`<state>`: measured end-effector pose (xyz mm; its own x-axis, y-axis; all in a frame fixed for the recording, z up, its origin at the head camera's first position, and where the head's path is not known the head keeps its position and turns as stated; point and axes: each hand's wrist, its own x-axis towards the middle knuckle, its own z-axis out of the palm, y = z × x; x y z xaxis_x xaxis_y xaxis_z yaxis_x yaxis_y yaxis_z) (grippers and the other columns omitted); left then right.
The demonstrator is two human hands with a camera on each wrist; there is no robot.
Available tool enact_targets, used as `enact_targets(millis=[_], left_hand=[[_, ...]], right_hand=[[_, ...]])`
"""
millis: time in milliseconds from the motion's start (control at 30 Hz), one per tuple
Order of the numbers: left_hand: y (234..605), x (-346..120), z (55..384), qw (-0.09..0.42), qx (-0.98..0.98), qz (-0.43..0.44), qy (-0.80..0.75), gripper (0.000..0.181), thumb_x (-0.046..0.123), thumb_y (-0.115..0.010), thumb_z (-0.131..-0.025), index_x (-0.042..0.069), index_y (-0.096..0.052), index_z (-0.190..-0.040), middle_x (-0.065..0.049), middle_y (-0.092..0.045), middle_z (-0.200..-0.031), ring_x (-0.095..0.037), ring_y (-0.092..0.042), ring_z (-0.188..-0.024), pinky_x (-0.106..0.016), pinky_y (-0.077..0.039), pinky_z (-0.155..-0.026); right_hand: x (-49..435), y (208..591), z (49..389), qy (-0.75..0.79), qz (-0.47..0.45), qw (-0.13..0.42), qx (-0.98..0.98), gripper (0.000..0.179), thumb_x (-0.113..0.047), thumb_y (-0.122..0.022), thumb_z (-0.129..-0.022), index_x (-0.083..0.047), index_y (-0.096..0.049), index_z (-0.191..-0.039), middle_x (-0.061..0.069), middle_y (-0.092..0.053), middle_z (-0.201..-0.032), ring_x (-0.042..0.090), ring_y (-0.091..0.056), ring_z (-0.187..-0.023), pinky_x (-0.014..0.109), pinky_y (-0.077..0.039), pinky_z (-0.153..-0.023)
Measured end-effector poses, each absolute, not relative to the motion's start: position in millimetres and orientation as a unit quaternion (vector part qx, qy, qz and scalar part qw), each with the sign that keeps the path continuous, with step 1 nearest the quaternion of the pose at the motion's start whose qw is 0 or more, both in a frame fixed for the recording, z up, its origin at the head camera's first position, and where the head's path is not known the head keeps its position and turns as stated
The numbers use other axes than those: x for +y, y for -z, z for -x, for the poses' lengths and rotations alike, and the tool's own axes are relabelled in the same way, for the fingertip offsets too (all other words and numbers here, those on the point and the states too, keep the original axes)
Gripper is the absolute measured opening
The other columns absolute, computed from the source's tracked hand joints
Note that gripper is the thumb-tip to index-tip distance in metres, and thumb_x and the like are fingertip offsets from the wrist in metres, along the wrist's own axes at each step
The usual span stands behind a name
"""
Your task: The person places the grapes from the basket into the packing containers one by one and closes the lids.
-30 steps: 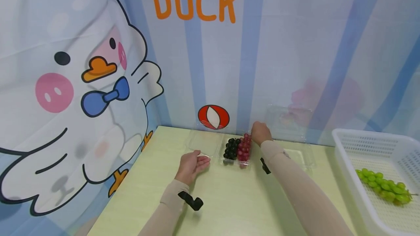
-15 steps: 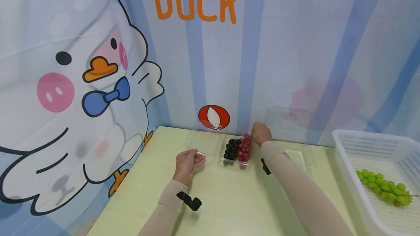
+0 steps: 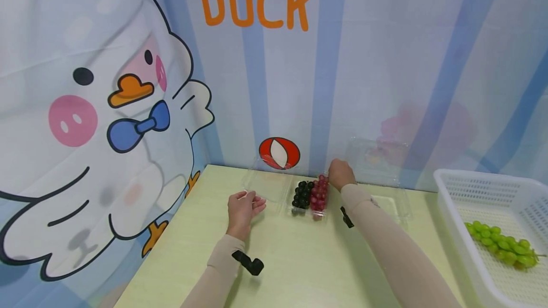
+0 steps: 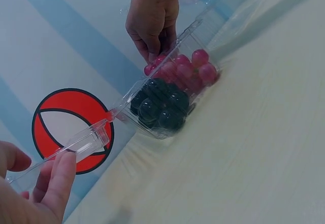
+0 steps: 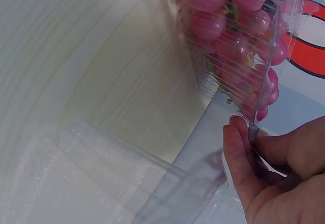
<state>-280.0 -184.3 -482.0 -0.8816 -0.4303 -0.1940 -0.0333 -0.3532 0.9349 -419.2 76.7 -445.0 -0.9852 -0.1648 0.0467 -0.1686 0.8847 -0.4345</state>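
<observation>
A clear plastic clamshell box (image 4: 157, 133) stands on the table, its lid (image 4: 91, 141) swung out to the left. Inside lie dark grapes (image 3: 302, 195) on the left and red grapes (image 3: 318, 194) on the right. My left hand (image 3: 241, 213) pinches the lid's outer edge between thumb and fingers, lifting it slightly off level. At the back right corner my right hand (image 3: 341, 175) pinches the box's rim (image 5: 254, 131) beside the red grapes. The hand and sleeve hide that corner in the head view.
Behind my right forearm is a second clear box (image 3: 391, 207), its lid leaning on the curtain. A white basket (image 3: 455, 236) with green grapes (image 3: 503, 244) stands on the right. A printed curtain (image 3: 368, 61) closes off the table's back edge.
My left hand has moved slightly left and up, its thumb and fingers closing on the lid's edge. The right hand keeps its place on the rim.
</observation>
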Motion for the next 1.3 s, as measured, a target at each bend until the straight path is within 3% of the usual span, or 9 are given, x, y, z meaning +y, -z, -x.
enact_targets(millis=[233, 333, 567, 833, 1100, 1300], left_hand=[[480, -181, 279, 0.167, -0.579, -0.206, 0.771, 0.042, 0.011, -0.061, -0.101, -0.006, -0.041, -0.133, -0.028, -0.067, -0.107, -0.018, -0.074, -0.077, -0.033, -0.062, -0.074], [480, -179, 279, 0.19, -0.587, -0.192, 0.764, 0.037, 0.01, -0.061, -0.101, -0.006, -0.045, -0.129, -0.031, -0.065, -0.11, -0.025, -0.074, -0.084, -0.034, -0.062, -0.074], [479, -176, 279, 0.218, -0.591, -0.183, 0.755, 0.027, 0.01, -0.06, -0.102, -0.006, -0.053, -0.122, -0.022, -0.064, -0.102, -0.039, -0.071, -0.097, -0.035, -0.062, -0.075], [475, -173, 278, 0.229, -0.591, -0.175, 0.753, 0.029, 0.011, -0.061, -0.101, -0.007, -0.055, -0.123, -0.018, -0.062, -0.1, -0.036, -0.07, -0.096, -0.042, -0.06, -0.083], [470, -165, 277, 0.262, -0.592, -0.147, 0.748, 0.018, 0.004, -0.063, -0.099, -0.005, -0.058, -0.113, -0.016, -0.063, -0.097, -0.03, -0.07, -0.09, -0.033, -0.062, -0.077], [472, -162, 277, 0.263, -0.598, -0.13, 0.745, 0.021, 0.003, -0.065, -0.098, -0.006, -0.058, -0.116, -0.012, -0.062, -0.097, -0.023, -0.067, -0.086, -0.036, -0.062, -0.079]], right_hand=[[76, 443, 417, -0.224, -0.087, 0.003, -0.971, 0.028, 0.005, -0.047, -0.099, 0.003, -0.065, -0.077, 0.018, -0.07, -0.08, 0.023, -0.054, -0.065, 0.037, -0.05, -0.06], [76, 442, 416, -0.224, -0.084, 0.003, -0.971, 0.029, 0.004, -0.047, -0.099, 0.002, -0.063, -0.076, 0.017, -0.069, -0.08, 0.023, -0.054, -0.065, 0.037, -0.05, -0.06], [76, 440, 414, -0.222, -0.088, 0.002, -0.971, 0.031, 0.005, -0.046, -0.099, -0.001, -0.06, -0.072, 0.016, -0.067, -0.076, 0.022, -0.052, -0.064, 0.036, -0.048, -0.059], [75, 440, 415, -0.217, -0.083, 0.003, -0.973, 0.029, 0.005, -0.047, -0.098, 0.0, -0.062, -0.074, 0.016, -0.069, -0.08, 0.024, -0.055, -0.067, 0.037, -0.049, -0.06], [76, 441, 416, -0.227, -0.087, -0.003, -0.97, 0.036, 0.004, -0.045, -0.1, -0.005, -0.055, -0.066, 0.014, -0.066, -0.073, 0.021, -0.051, -0.062, 0.033, -0.045, -0.055], [76, 441, 417, -0.231, -0.082, -0.01, -0.969, 0.037, 0.003, -0.045, -0.101, -0.005, -0.055, -0.066, 0.012, -0.064, -0.071, 0.02, -0.049, -0.061, 0.031, -0.042, -0.053]])
